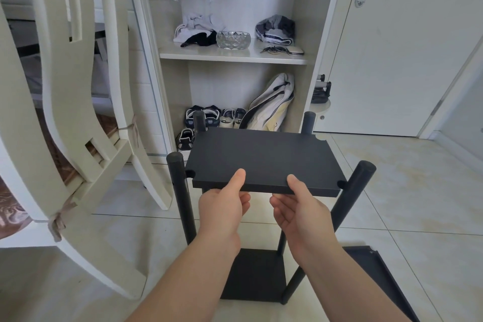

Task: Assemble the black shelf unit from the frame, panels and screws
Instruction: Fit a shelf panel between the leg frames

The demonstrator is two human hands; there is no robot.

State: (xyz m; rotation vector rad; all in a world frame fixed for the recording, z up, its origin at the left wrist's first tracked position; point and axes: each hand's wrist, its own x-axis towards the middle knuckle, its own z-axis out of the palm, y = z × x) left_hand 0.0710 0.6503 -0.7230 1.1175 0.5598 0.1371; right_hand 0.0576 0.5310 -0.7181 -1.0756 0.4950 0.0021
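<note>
The room had a pale tiled floor (pixel 392 217). Two bare arms reached out over it. The left hand (pixel 222 206) gripped the near edge of a flat black panel (pixel 261 154), with the thumb on top and the fingers curled under it. The right hand (pixel 298 206) pinched the same edge just beside it in the same way, thumb on top and fingers below.

The panel was held up level, high between four black posts. Its near corners had small round cuts. One cut sat next to the near left post (pixel 180 191) and one next to the near right post (pixel 350 196). They may have been touching, but it was hard to tell. Down low, the posts stood on a black bottom panel (pixel 254 274) on the floor. Another black panel (pixel 376 269) lay flat on the tiles to the right.

The far left post (pixel 200 119) and the far right post (pixel 308 123) poked up behind the held panel.

A cream chair (pixel 65 86) leaned in on the left. Behind it all stood an open wardrobe (pixel 235 57). On its shelf sat a glass bowl (pixel 233 40) between piles of clothes. Shoes (pixel 209 115) and a bag (pixel 271 102) were at the bottom. A white door (pixel 392 60) was on the right.
</note>
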